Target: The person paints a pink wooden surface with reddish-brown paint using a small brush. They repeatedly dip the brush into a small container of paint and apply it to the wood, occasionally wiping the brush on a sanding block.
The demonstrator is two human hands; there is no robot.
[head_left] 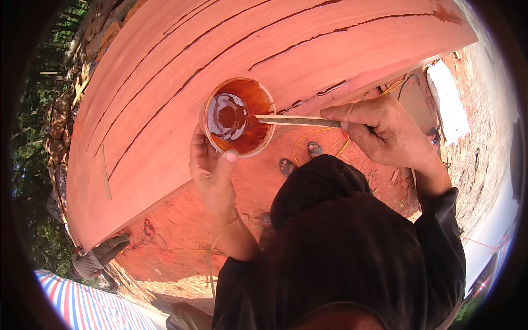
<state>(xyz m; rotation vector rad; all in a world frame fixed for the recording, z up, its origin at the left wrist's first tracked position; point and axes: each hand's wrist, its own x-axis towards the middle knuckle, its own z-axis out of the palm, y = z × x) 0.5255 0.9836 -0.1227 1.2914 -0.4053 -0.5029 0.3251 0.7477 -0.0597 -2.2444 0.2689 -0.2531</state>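
Observation:
My left hand (210, 168) is wrapped round the near left side of a round tub (263, 94), its thumb on the rim. Dark red-brown liquid (226, 116) lies in the bottom, and smears of it coat the inner wall. Between the thumb and fingers of my right hand (385, 129) is a thin wooden stick (300, 120), which points left over the rim with its tip inside the tub. Whether the tip touches the liquid I cannot tell. Beneath the tub spreads a large reddish wooden slab (181, 118), crossed by several long dark lines of the same colour.
A thin sliver of wood (105, 171) lies on the slab's left part. Yellow cords (344, 148) trail over the red dirt ground by my sandalled feet (287, 167). To the right is a white sack (448, 102). Another person (99, 258) is at the lower left, near a striped tarp (93, 302).

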